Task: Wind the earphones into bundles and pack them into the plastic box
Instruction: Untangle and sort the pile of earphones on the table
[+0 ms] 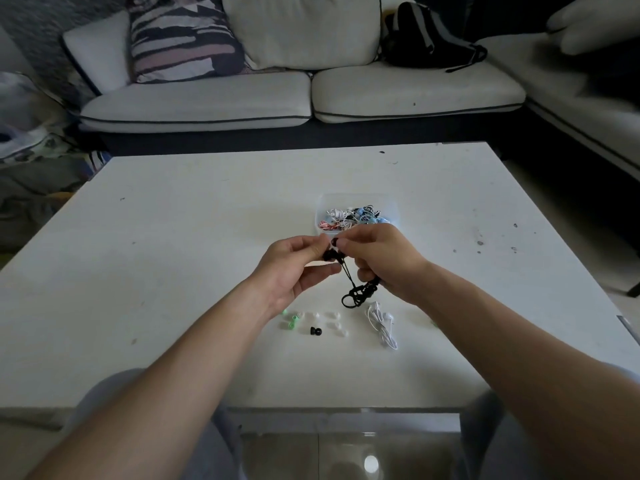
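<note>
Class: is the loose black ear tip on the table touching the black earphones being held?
Apart. The head view shows the black ear tip on the table, bare tabletop between it and the black earphones held by the left hand and right hand.

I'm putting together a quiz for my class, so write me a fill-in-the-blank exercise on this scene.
The held earphones, gripped by the left hand and right hand, are ___.
The loose earphones lying on the table are ___.
The leftmost ear tips are ___.
Missing words: black; white; green.
</note>
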Action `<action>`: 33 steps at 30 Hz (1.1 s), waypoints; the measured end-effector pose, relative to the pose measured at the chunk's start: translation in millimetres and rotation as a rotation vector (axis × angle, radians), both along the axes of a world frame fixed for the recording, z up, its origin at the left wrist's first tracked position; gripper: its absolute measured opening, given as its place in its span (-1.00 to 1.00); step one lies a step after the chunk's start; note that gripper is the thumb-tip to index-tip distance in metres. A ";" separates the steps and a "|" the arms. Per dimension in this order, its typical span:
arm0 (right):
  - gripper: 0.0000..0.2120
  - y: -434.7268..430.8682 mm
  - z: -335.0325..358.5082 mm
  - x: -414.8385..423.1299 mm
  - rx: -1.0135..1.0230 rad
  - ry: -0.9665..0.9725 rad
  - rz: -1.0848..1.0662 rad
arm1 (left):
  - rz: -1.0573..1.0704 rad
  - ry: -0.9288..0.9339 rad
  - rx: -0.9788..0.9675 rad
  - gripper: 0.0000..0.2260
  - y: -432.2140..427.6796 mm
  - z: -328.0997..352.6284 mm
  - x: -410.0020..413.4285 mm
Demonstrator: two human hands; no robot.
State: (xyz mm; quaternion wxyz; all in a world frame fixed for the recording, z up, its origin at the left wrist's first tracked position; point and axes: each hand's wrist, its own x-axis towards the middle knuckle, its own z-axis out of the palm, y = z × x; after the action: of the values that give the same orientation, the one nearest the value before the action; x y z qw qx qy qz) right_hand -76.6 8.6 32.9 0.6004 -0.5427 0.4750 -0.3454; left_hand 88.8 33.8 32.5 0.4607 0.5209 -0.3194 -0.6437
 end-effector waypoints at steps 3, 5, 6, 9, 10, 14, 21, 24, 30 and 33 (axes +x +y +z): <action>-0.89 -1.0 3.7 -1.7 0.117 -0.154 -0.060 | -0.096 -0.166 0.021 -0.85 3.1 -5.8 6.0; -0.87 -3.2 6.5 -6.6 0.172 -0.259 -0.056 | -0.187 -0.313 0.020 -0.82 5.8 -11.6 11.6; -0.86 -4.6 7.8 -9.6 0.173 -0.288 -0.046 | -0.238 -0.397 0.011 -0.82 7.7 -15.0 15.0; -0.84 -8.1 10.3 -16.3 0.137 -0.306 -0.041 | -0.391 -0.713 -0.062 -0.91 13.1 -26.2 24.9; -0.84 -9.3 10.3 -18.1 0.132 -0.308 -0.052 | -0.445 -0.809 -0.092 -0.94 14.4 -30.2 26.9; -0.89 -13.9 7.9 -22.1 0.134 -0.295 -0.110 | -0.643 -1.167 -0.176 -0.89 18.0 -45.0 27.3; -0.93 -16.1 3.2 -22.9 0.158 -0.251 -0.135 | -0.702 -1.414 -0.195 -0.87 17.8 -60.5 20.5; -0.94 -16.2 3.2 -23.2 0.165 -0.256 -0.142 | -0.697 -1.442 -0.186 -0.90 18.1 -63.2 17.7; -0.94 -16.6 4.2 -24.2 0.166 -0.260 -0.126 | -0.676 -1.434 -0.142 -0.87 16.6 -61.8 17.0; -0.93 -16.6 3.7 -24.8 0.159 -0.249 -0.116 | -0.647 -1.381 -0.143 -0.85 14.1 -52.3 23.1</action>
State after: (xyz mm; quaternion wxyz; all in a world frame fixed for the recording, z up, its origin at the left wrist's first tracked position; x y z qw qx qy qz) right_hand -101.3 -8.0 36.6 0.6748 -0.4182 0.4534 -0.4053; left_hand 111.9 47.9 -19.8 -0.0221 0.6545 -0.7122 -0.2528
